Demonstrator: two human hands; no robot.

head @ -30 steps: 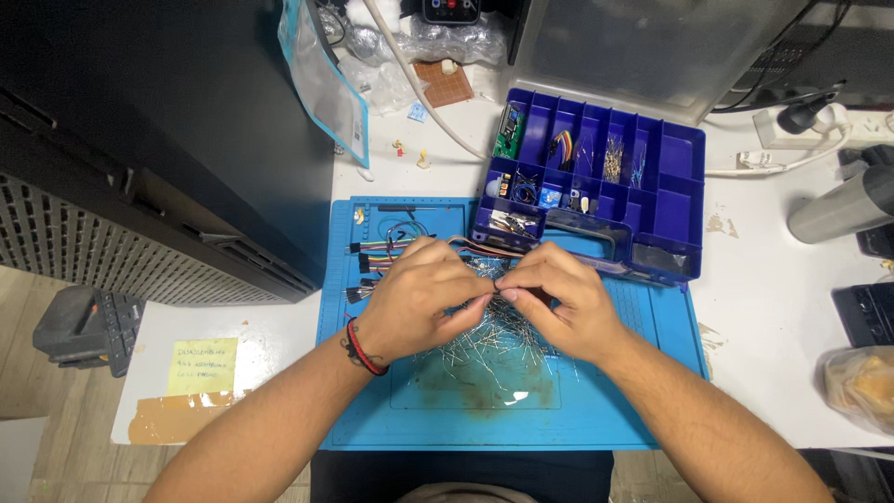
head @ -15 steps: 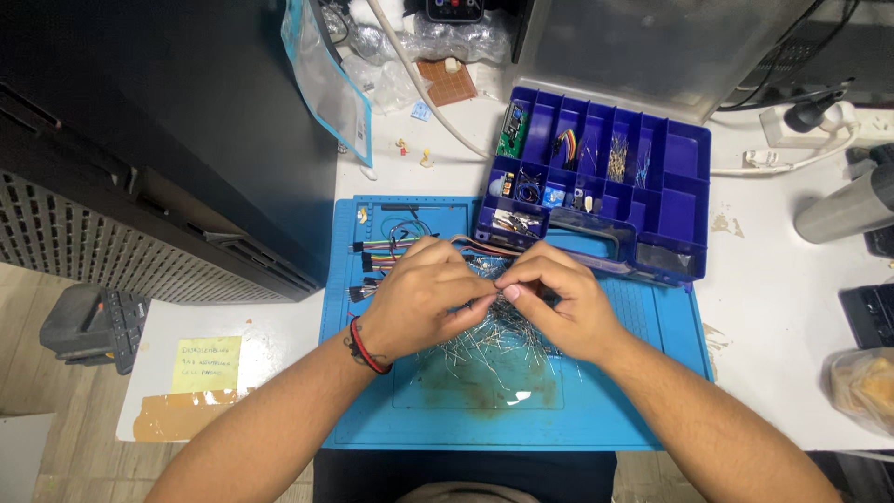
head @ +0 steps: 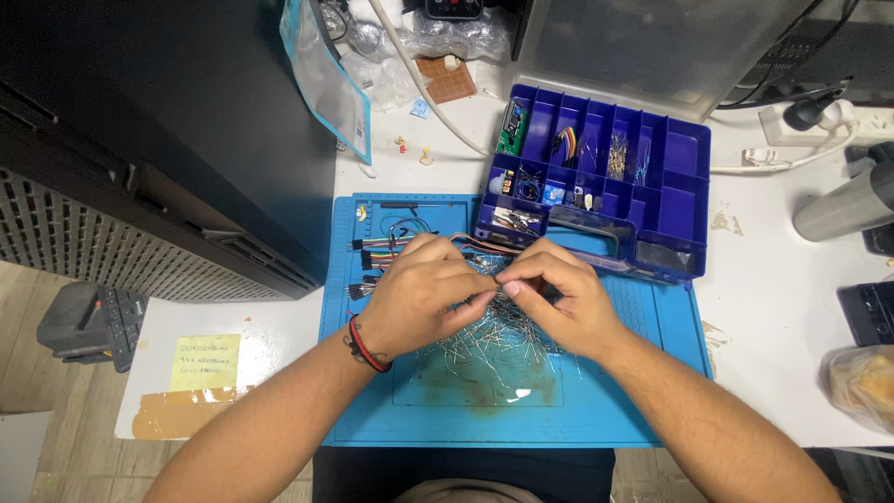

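My left hand [head: 424, 298] and my right hand [head: 563, 298] meet fingertip to fingertip over a blue work mat [head: 605, 410]. Between the fingertips they pinch small thin-legged components taken from a loose pile of components [head: 494, 345] that lies on the mat under the hands. What exactly each finger grips is hidden by the fingers. A bundle of coloured jumper wires [head: 377, 256] lies just left of my left hand. A red and black band sits on my left wrist.
A dark blue compartment box [head: 689, 200] with small parts stands open behind the mat. A black cabinet [head: 158, 130] fills the left. A metal cylinder [head: 843, 210], a power strip [head: 810, 121] and a bagged item [head: 866, 382] sit right. A yellow note [head: 205, 363] lies left.
The hands stay together over the pile with only slight finger movement. The view has shifted a little.
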